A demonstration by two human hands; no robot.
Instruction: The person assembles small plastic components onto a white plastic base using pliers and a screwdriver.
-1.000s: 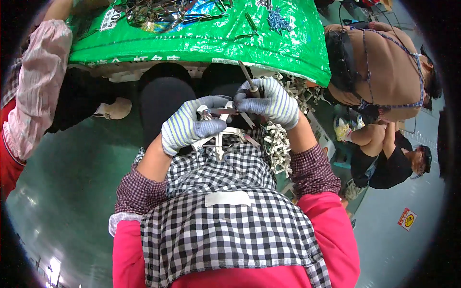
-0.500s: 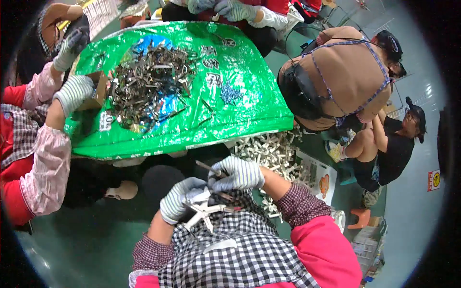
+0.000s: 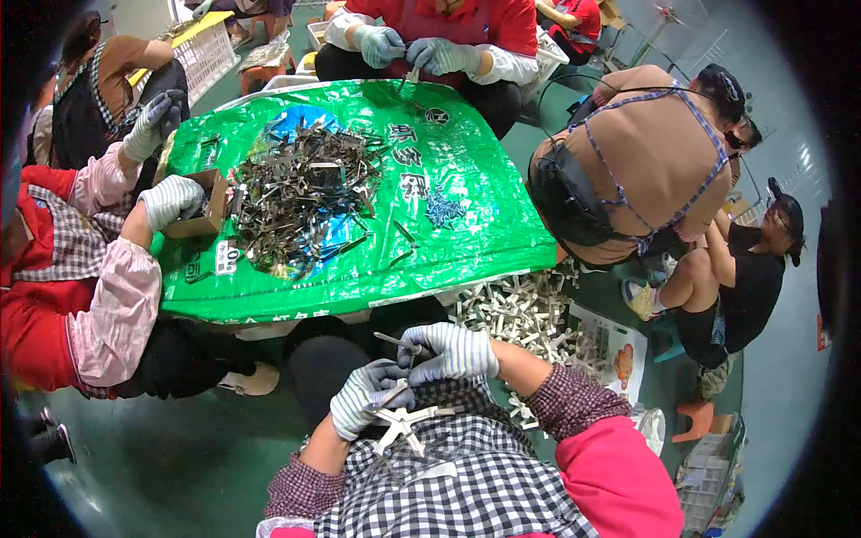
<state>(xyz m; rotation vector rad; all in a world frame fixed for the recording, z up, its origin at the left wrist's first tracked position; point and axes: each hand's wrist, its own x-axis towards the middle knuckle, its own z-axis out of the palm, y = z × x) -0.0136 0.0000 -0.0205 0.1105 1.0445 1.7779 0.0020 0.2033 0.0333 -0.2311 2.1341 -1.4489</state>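
Both my hands wear striped work gloves and meet over my checked apron [image 3: 457,498]. My left hand [image 3: 366,394] grips a white star-shaped plastic piece [image 3: 401,429] whose several arms spread out below the fingers, over my lap. Close beside it, my right hand [image 3: 451,350] is closed around a thin, greyish stick-like piece [image 3: 395,342] that pokes out to the left. Whether this is a tool or a metal strip I cannot make out. The fingertips of both hands nearly touch, and the spot between them is partly hidden.
Ahead stands a table under a green plastic sheet [image 3: 484,242], with a heap of metal strips [image 3: 305,197], small blue pieces [image 3: 442,211] and a cardboard box [image 3: 208,206]. White plastic pieces [image 3: 516,314] are piled beyond my right arm. Gloved co-workers sit left and opposite; others are at right.
The whole view has shifted, so the table and my hands appear lower and further right. My hands still hold the white piece and the thin stick-like piece close together.
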